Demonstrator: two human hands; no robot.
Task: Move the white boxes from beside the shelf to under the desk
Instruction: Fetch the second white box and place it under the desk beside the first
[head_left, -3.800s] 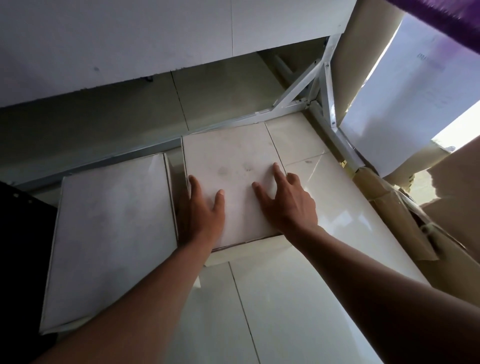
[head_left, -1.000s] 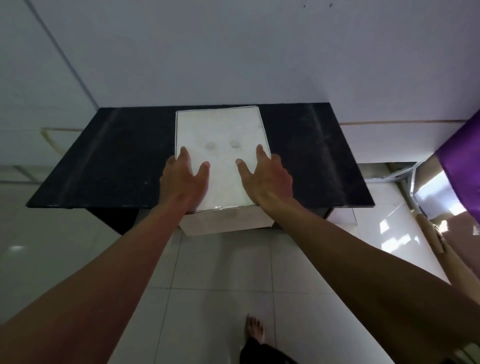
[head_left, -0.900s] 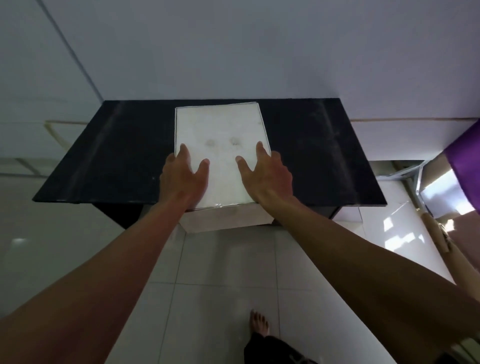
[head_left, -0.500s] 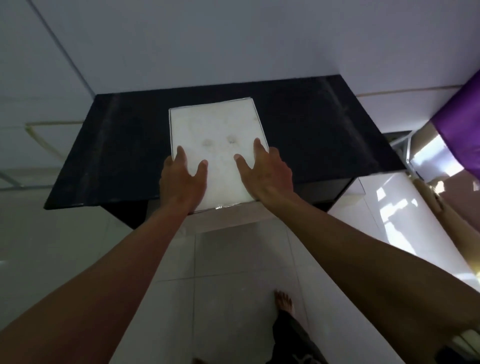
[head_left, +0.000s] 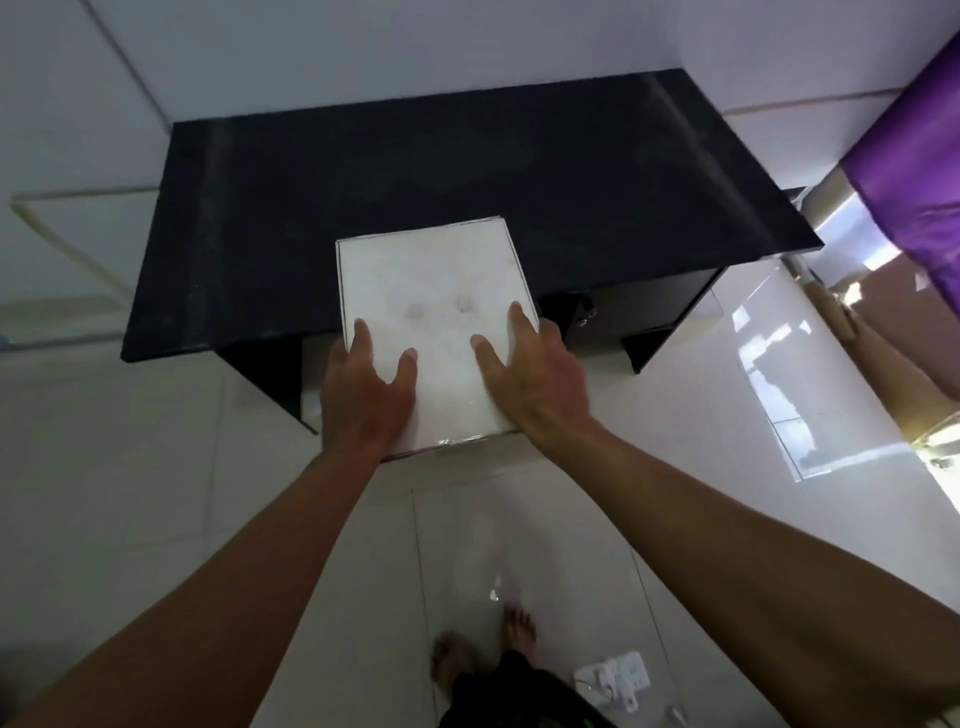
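Bare feet (head_left: 488, 649) on pale floor tiles (head_left: 208, 493), nearest to the camera; white power strip (head_left: 615, 678) on the floor just to their right. Dark trouser hem over the ankles.

Both forearms reach forward and up from the lower corners. Left hand (head_left: 366, 387) grips the near left corner of the white box (head_left: 431, 317): thumb lies on top, fingers wrap down the left side. Right hand (head_left: 535, 376) does the same at the near right corner, thumb on the lid, index finger along the right edge, other fingers curled over the side. Box held off the floor, its lid facing up, two faint grey smudges near the middle of the lid.

Far half of the box overlaps the front edge of the black bench (head_left: 467, 156) as seen from here; near half hangs out over the floor. Whether it touches the bench top, cannot tell. Dark opening under the bench lies directly behind the box; a drawer front with a small lock sits right of it.

Purple cloth (head_left: 914, 171) at the right edge. Grey wall behind the bench.
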